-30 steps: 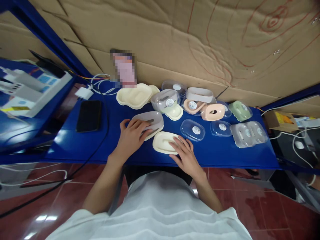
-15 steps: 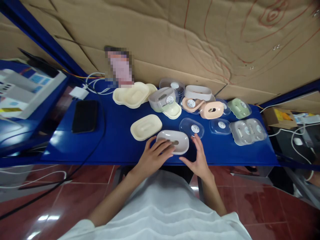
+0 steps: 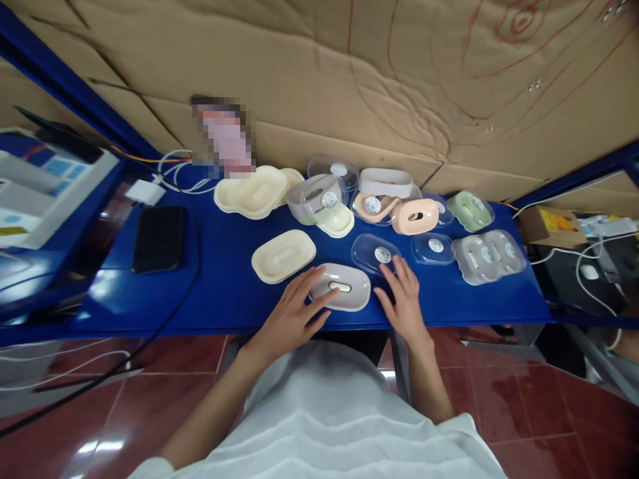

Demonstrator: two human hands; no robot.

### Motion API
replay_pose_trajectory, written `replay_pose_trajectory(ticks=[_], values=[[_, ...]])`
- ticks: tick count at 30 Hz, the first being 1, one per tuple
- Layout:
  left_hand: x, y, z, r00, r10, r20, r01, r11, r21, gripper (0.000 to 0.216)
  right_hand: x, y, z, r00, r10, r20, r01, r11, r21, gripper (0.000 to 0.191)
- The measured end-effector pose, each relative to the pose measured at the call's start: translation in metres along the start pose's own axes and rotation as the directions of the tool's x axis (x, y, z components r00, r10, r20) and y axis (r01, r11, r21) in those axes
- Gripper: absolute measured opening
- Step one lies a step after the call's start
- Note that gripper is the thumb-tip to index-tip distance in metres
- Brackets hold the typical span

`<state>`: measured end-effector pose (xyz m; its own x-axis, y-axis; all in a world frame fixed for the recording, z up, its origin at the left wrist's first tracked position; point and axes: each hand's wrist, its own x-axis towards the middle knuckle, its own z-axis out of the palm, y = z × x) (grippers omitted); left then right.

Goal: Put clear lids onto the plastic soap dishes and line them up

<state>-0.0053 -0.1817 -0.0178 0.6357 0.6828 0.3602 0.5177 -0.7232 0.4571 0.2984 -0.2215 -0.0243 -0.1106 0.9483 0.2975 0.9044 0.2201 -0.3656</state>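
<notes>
A grey soap-dish insert (image 3: 343, 295) with a slot in its middle lies near the front edge of the blue table (image 3: 224, 293). My left hand (image 3: 294, 316) rests open at its left end, fingertips touching the rim. My right hand (image 3: 403, 301) lies open just right of the insert, its fingertips reaching toward a clear lid (image 3: 375, 253) with a round white sticker. A cream tray (image 3: 283, 255) sits to the left, apart from both hands.
Several more soap-dish parts in cream, pink, green, grey and clear plastic (image 3: 399, 206) crowd the back and right of the table. A black phone (image 3: 158, 237) lies at the left with cables and a white charger (image 3: 144, 191). A cardboard wall (image 3: 349, 80) stands behind.
The grey insert went from the left, where it sat over the cream tray, to the front middle of the table. My left hand slid off its top to its left end; my right hand moved toward the clear lid.
</notes>
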Motion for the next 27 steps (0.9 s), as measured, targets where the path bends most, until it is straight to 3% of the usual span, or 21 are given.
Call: replay_pose_trajectory(ticks=[3,6,9,12,14,27], values=[[-0.001,0.000,-0.003,0.992,-0.128,-0.002,0.127,0.986,-0.104,0.054,0.012,0.017,0.001,0.987,0.153,-0.046,-0.154,0.988,-0.032,0.058],[0.002,-0.002,-0.001,0.978,-0.209,0.008,0.208,0.966,-0.152,0.062,0.015,0.018,-0.002,0.976,0.200,-0.080,-0.193,0.977,0.090,0.052],[0.007,-0.006,0.002,0.973,-0.230,-0.003,0.226,0.959,-0.171,0.070,0.010,0.003,-0.008,0.998,0.047,-0.036,-0.039,0.979,0.202,0.052],[0.009,-0.011,0.004,0.981,-0.196,-0.002,0.193,0.967,-0.164,0.071,0.003,-0.016,-0.011,0.983,-0.179,0.032,0.170,0.968,0.187,0.059],[0.009,-0.014,0.005,0.985,-0.171,0.019,0.172,0.971,-0.166,0.069,0.000,-0.026,-0.008,0.971,-0.236,0.044,0.227,0.962,0.150,0.065],[0.006,-0.018,0.012,0.986,-0.162,-0.039,0.153,0.971,-0.182,0.059,-0.009,-0.037,0.010,0.986,-0.167,0.015,0.167,0.986,-0.017,0.077]])
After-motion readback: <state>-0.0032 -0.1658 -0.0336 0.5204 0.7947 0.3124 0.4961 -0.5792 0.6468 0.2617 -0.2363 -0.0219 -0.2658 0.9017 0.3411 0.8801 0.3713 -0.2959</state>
